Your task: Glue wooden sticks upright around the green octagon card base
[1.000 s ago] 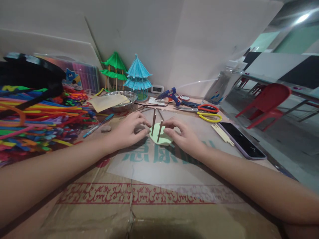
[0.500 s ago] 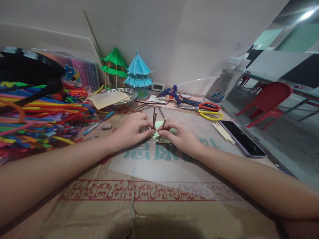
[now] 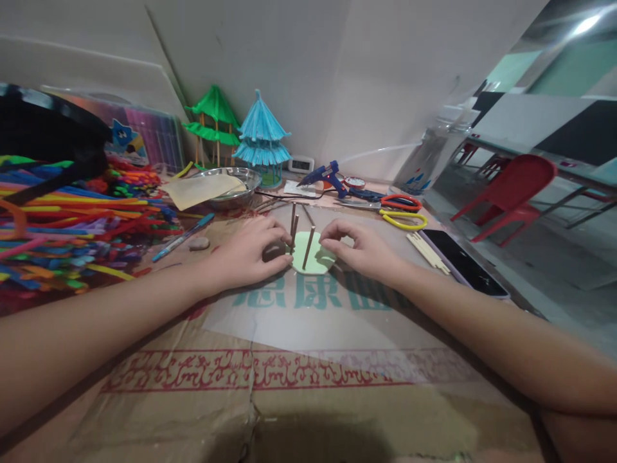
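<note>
A pale green base plate (image 3: pixel 321 262) lies flat on a translucent sheet, with thin brown sticks standing on it. The front stick (image 3: pixel 309 247) leans slightly and stands clear of both hands. My left hand (image 3: pixel 258 251) is at the plate's left edge, thumb and fingertips closed in on it beside the left upright stick (image 3: pixel 294 225). The exact contact under those fingertips is hard to see. On the other side, my right hand (image 3: pixel 364 247) hovers by the plate's right edge, fingers curved and thumb near the index finger, with nothing visible in them.
Pipe cleaners (image 3: pixel 72 225) pile up at left. Behind stand green (image 3: pixel 214 122) and blue (image 3: pixel 263 135) pavilion models, a metal bowl (image 3: pixel 250 183) and a glue gun (image 3: pixel 325 177). Scissors (image 3: pixel 402 215), pale sticks (image 3: pixel 427 252) and a phone (image 3: pixel 465 263) lie at right.
My right hand has let go of the front stick and drawn back to the right. The stick now stands by itself. My left hand stays at the plate's left side; the view has shifted slightly.
</note>
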The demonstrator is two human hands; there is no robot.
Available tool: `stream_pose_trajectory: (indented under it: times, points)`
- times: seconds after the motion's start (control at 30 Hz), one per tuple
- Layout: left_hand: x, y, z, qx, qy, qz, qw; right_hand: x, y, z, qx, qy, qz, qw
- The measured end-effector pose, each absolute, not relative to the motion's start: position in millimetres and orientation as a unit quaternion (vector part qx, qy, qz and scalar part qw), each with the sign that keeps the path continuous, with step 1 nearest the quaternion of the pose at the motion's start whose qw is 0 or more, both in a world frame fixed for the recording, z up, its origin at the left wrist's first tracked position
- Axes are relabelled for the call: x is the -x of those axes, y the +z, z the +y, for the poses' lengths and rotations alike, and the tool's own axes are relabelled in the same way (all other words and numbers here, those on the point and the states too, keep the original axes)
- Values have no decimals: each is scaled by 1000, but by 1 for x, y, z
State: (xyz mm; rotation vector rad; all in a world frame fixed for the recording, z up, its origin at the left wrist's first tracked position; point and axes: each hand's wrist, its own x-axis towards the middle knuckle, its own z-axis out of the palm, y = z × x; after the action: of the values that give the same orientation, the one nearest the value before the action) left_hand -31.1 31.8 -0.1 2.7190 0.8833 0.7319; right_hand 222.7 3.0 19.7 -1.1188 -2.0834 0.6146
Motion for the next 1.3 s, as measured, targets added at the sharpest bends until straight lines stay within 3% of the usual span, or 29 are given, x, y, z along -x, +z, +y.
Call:
stream_pose_trajectory:
  times: [0.33,0.87,1.07,1.3]
  points:
    - [32,-3,34,-925,237,287,81,-226,16,5,360,246,-875,213]
    - [32,-7,37,-917,238,307,86,-215,19,-3,436,241,-848,180]
    - [33,-5,36,-920,248,289,88,-216,12,-5,429,234,-846,212]
    - [33,-7,37,-922,247,281,94,-205,11,-8,420,174,-817,355]
